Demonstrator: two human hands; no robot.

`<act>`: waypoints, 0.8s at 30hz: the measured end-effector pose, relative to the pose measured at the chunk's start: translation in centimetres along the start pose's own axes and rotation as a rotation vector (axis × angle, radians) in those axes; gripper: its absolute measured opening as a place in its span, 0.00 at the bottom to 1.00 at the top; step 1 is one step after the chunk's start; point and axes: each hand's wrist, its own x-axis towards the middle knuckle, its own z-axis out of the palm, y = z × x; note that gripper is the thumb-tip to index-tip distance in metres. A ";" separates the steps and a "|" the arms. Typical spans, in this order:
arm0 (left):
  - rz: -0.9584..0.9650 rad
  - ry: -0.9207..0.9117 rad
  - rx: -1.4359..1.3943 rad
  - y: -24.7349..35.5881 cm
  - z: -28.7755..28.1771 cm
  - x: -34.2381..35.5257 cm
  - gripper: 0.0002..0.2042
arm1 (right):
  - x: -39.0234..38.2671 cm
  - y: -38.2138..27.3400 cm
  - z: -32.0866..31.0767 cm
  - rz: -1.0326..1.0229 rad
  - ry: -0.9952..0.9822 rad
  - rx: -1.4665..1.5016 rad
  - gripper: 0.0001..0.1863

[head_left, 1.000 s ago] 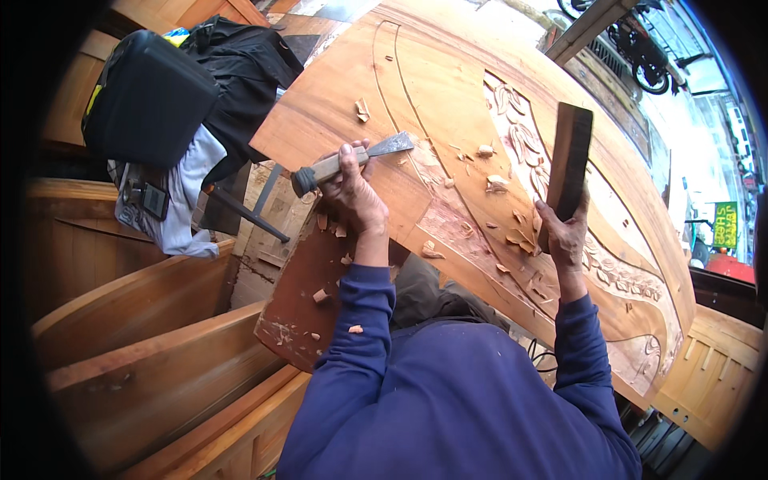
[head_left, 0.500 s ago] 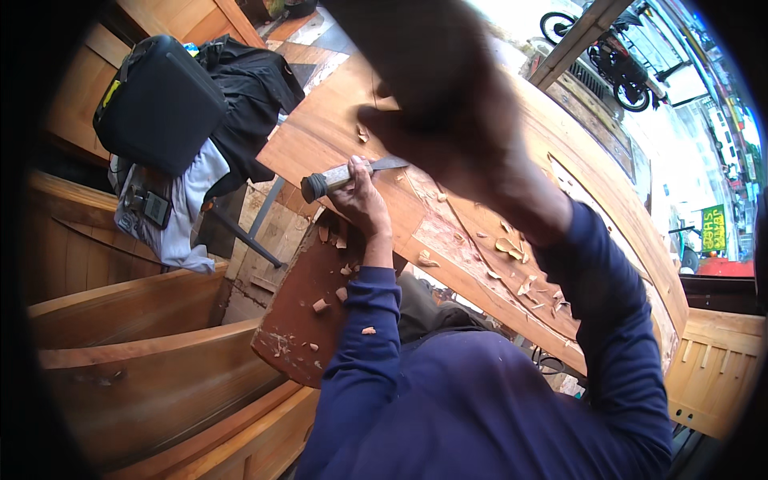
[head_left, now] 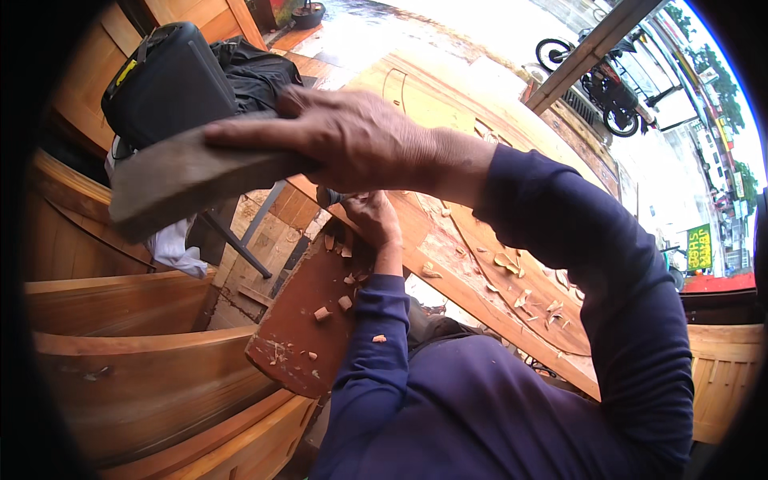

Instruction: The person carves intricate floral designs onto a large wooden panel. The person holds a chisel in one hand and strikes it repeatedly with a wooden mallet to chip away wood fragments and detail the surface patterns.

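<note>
My left hand (head_left: pixel 374 218) is closed around a chisel (head_left: pixel 326 196) at the near left edge of a large wooden panel (head_left: pixel 500 300). Only the dark end of the chisel's handle shows; its blade is hidden behind my right hand (head_left: pixel 360 148). That hand grips a thick, greyish-brown wooden block (head_left: pixel 188 176), long and slightly curved, held in the air to the left of the chisel handle and apart from it. A pale, rough-cut strip and curved outlines run along the panel. Curled wood shavings (head_left: pixel 508 262) lie scattered over it.
A reddish-brown board (head_left: pixel 292 348) with wood chips lies beside my left forearm. Further left stand wooden panels (head_left: pixel 144 384) and a black hard case (head_left: pixel 172 80) on dark cloth. A post (head_left: pixel 592 60) rises at the far right, with a motorcycle (head_left: pixel 612 92) beyond.
My right hand has swung the wooden block leftward from above the panel, and the block now shows side-on. My left hand stays on the chisel, now partly covered.
</note>
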 end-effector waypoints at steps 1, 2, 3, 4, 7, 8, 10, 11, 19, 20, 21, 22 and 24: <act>0.020 0.000 -0.090 -0.6 0.3 0.2 0.17 | -1.1 1.3 0.9 -0.080 -0.031 0.030 0.45; 0.003 -0.011 -0.211 0.1 0.5 -0.1 0.16 | -1.7 2.6 0.3 -0.166 -0.278 -0.247 0.41; -0.017 -0.024 -0.329 0.8 0.8 -0.5 0.15 | -2.4 2.9 0.6 -0.165 -0.486 -0.478 0.39; -0.019 -0.020 -0.332 0.6 0.7 -0.3 0.15 | -2.3 2.5 0.4 -0.164 -0.699 -0.710 0.37; -0.075 0.014 -0.246 0.9 1.2 -0.7 0.14 | -1.1 2.9 -0.5 -0.331 -0.327 -0.750 0.34; -0.084 0.021 -0.246 1.5 1.1 -0.9 0.14 | -0.4 2.4 -0.6 -0.287 -0.181 -0.618 0.36; 0.008 0.040 0.139 2.0 0.9 -1.0 0.14 | 0.4 0.6 -0.7 -0.141 -0.013 -0.219 0.47; 0.232 0.075 0.277 0.5 -0.2 0.1 0.16 | 0.6 -0.3 0.4 -0.132 0.065 -0.097 0.47; 0.050 0.033 0.040 1.9 0.1 -0.6 0.20 | 1.3 0.4 0.5 -0.384 -0.251 -0.839 0.33; 0.059 0.039 0.140 2.0 0.0 -0.8 0.20 | 1.7 0.3 0.2 -0.308 -0.172 -0.594 0.38; 0.067 0.046 0.240 2.1 0.0 -1.0 0.21 | 1.5 -0.3 0.2 -0.210 -0.115 -0.395 0.37; 0.076 0.039 0.332 2.5 0.4 -1.3 0.22 | 1.1 -1.6 -0.3 -0.105 -0.059 -0.209 0.36; 0.054 0.048 0.318 3.1 0.3 -1.4 0.22 | -0.2 -0.5 2.6 -0.134 0.085 -0.036 0.36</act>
